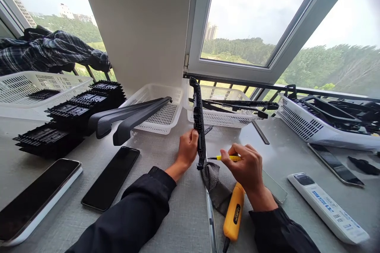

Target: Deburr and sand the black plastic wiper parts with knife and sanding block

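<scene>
My left hand (187,148) is closed around a long black plastic trim strip (198,114), held nearly upright over the table. In my right hand (245,162) is a thin tool with a yellow grip (228,158), perhaps a deburring knife or small screwdriver; its dark tip points left, close to the strip's lower end. Whether the tip touches the strip I cannot tell. Below my hands lie a grey cloth (216,187) and a yellow corded tool (234,213), its cord running toward me.
White baskets hold long grey-black bars (142,116), black strips (237,104) and black frames (335,106). Stacked black plastic panels (71,114) stand at left. Phones (111,178) and a white remote control (326,207) lie on the grey table (178,225). Windows (237,19) rise behind.
</scene>
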The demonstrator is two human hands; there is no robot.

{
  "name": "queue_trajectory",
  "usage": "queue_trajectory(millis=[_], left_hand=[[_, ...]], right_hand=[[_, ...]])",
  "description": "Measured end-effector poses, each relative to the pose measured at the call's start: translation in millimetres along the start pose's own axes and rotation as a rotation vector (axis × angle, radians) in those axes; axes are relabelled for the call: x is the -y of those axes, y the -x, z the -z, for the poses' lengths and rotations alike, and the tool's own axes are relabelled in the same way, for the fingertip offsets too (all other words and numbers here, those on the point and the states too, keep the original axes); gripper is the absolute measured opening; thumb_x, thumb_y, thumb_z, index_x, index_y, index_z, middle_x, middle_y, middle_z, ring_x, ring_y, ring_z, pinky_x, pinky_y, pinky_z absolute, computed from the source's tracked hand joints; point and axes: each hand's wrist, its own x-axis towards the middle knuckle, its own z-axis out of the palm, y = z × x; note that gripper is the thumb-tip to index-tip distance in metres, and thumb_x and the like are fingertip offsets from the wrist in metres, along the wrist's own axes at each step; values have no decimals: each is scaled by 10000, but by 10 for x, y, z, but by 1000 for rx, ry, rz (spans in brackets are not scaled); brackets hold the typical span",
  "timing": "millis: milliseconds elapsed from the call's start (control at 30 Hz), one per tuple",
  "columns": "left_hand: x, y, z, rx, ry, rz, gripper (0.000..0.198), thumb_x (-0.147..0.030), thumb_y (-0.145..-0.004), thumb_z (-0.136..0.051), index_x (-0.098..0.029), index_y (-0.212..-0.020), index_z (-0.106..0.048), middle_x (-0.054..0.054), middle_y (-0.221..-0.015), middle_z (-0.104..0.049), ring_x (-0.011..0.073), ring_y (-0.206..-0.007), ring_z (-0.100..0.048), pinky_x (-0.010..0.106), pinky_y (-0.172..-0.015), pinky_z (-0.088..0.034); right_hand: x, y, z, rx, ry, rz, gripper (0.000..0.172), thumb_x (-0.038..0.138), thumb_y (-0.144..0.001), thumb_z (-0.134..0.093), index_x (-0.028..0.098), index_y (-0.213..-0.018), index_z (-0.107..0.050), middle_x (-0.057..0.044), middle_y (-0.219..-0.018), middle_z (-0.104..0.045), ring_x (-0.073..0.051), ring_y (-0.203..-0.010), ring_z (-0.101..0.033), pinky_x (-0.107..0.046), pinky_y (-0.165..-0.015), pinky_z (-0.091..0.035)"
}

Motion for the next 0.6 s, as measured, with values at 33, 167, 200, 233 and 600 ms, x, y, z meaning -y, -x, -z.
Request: queue_trajectory(millis=[33,167,200,233,600], left_hand=[[1,-2,0,2,-4,0,411,-487,-983,-405,-256,-649,-343,-60,-598,-365,130,-585,-332,298,-590,-263],[15,-8,0,12,-6,-4,415,-509,-978,-403,-258,-652,-346,-61,-595,-365,131,-581,-333,299,-588,-263],[19,-10,1,12,-7,-5,417,-513,-977,-405,-258,-652,-346,-60,-597,-365,132,-582,-334,299,-588,-264],[22,-11,1,12,-8,-6,419,-516,-977,-406,-259,-652,-346,-60,-599,-365,133,-584,-336,299,-588,-264],[-3,-3,8,18,-14,-10,426,-509,-989,-412,-251,-653,-362,-57,-597,-381,131,-581,-342,288,-581,-276]], right_hand=[[2,-3,5,2,-3,10,379,358,-899,-700,236,-606,-494,55,-547,-550,-139,-536,-468,-291,-643,-369],[23,-12,20,-5,-29,41,376,352,-904,-700,232,-611,-497,58,-553,-556,-130,-527,-472,-292,-650,-372],[30,-14,21,-16,-36,37,382,356,-909,-699,232,-611,-493,57,-552,-554,-128,-525,-470,-292,-652,-372],[37,-15,21,-25,-41,27,390,363,-914,-696,232,-610,-489,56,-551,-550,-128,-525,-466,-293,-652,-371],[55,-3,-12,91,-74,-156,423,453,-899,-640,244,-571,-475,32,-532,-564,-147,-529,-472,-299,-640,-370]])
